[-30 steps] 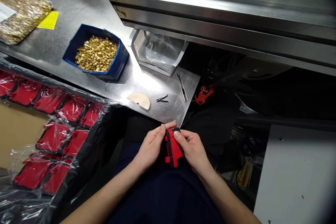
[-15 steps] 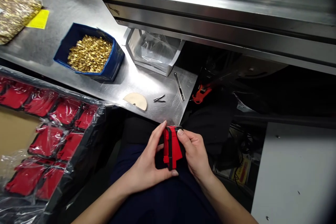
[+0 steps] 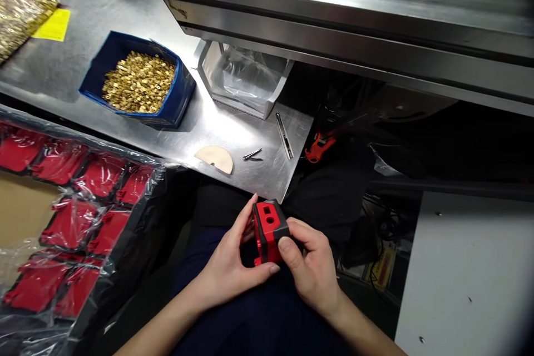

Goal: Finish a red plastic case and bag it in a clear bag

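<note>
Above my lap, both hands hold a red and black plastic part (image 3: 270, 229). A small rectangular opening and a round hole show on its red upper face. My left hand (image 3: 227, 267) is around the part's left side, thumb along the lower edge and fingers partly hidden behind it. My right hand (image 3: 312, 264) grips the right side between thumb and curled fingers. Nearest on the metal table (image 3: 233, 128) beyond the hands lie small nippers (image 3: 252, 155), a metal knife (image 3: 284, 136) and a beige half disc (image 3: 215, 158).
A blue bin (image 3: 183, 89) of brass pieces and a grey bin (image 3: 273, 101) with clear bags stand on the table. A lined box (image 3: 156, 178) with wrapped red parts is at left. A metal beam (image 3: 334, 33) crosses above; a white panel (image 3: 467, 278) is at right.
The red and black part has been turned, so the face with the two openings now shows. My right hand has shifted slightly lower on it. The view has moved a little.
</note>
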Tool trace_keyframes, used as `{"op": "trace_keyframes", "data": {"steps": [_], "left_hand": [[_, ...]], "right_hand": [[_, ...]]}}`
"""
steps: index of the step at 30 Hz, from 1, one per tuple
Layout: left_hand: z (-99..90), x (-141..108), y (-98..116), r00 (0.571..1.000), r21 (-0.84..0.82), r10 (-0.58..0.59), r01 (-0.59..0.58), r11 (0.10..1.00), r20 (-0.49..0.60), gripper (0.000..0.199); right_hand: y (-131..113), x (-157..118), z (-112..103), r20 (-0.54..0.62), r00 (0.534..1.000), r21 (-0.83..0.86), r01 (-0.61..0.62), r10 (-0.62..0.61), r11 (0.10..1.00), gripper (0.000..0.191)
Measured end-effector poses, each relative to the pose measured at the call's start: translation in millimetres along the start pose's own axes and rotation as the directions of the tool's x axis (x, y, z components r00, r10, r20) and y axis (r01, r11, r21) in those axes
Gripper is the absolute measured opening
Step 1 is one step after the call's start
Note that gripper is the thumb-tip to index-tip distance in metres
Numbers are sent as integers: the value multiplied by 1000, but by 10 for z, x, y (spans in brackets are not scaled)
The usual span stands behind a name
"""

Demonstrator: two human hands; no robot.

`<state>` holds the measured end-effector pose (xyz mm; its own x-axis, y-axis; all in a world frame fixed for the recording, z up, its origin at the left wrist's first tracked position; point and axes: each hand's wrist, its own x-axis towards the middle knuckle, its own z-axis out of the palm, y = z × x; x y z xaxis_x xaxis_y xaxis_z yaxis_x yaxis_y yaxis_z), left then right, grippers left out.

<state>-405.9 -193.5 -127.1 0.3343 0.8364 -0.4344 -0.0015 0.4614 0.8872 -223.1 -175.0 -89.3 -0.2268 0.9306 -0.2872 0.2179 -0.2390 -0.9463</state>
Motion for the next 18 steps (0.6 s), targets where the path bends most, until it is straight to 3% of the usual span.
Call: {"op": "trace_keyframes", "data": {"steps": [8, 13, 15, 18], "left_hand": [[13, -12, -73, 996, 276, 12, 13, 961, -90, 107], [48, -56, -84, 989, 477, 92, -24, 878, -119, 108], [58, -56, -49, 980, 552, 135, -34, 833, -144, 107], [44, -48, -6, 960, 621, 160, 19, 784, -231, 104]], "right_hand": [[40, 31, 48, -44, 986, -107, -166, 162, 980, 30], [166, 103, 29, -40, 942, -53, -334, 332, 941, 52], [212, 133, 6, -12, 950, -16, -312, 312, 950, 58], [262, 154, -14, 60, 962, 50, -268, 265, 962, 40]]}}
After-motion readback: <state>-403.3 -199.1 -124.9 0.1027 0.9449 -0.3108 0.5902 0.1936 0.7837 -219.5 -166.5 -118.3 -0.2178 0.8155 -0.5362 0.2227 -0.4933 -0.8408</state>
